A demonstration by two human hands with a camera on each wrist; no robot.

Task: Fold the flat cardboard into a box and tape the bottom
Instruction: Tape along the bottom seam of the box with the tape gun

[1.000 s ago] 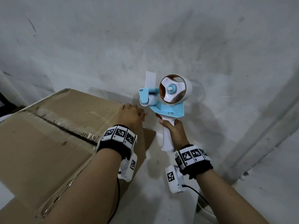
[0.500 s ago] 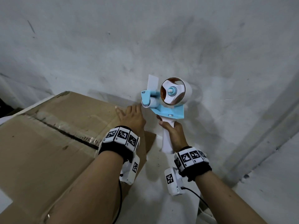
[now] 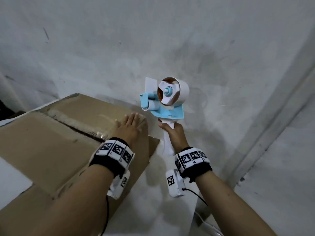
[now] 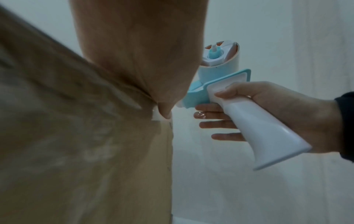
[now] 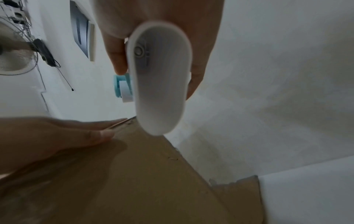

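Note:
A brown cardboard box (image 3: 51, 147) stands on the floor at the left, its flaps closed with a taped seam (image 3: 76, 128) running across the top. My left hand (image 3: 131, 125) lies flat on the box's top near its right edge, fingers straight; in the left wrist view the left hand (image 4: 138, 60) presses on the cardboard box (image 4: 76, 151). My right hand (image 3: 172, 133) grips the white handle of a blue and white tape dispenser (image 3: 163, 99), held upright just right of the box. A strip of tape sticks up from its front. The right wrist view shows the handle's end (image 5: 159, 78).
A grey concrete floor (image 3: 170, 40) lies all around. A raised step or ledge (image 3: 272, 125) runs diagonally at the right. A fan (image 5: 13, 60) and cables hang on a white wall in the right wrist view.
My left hand's fingers have gone from curled at the box's right edge to straight and flat on the top. The tape dispenser has stayed beside the box.

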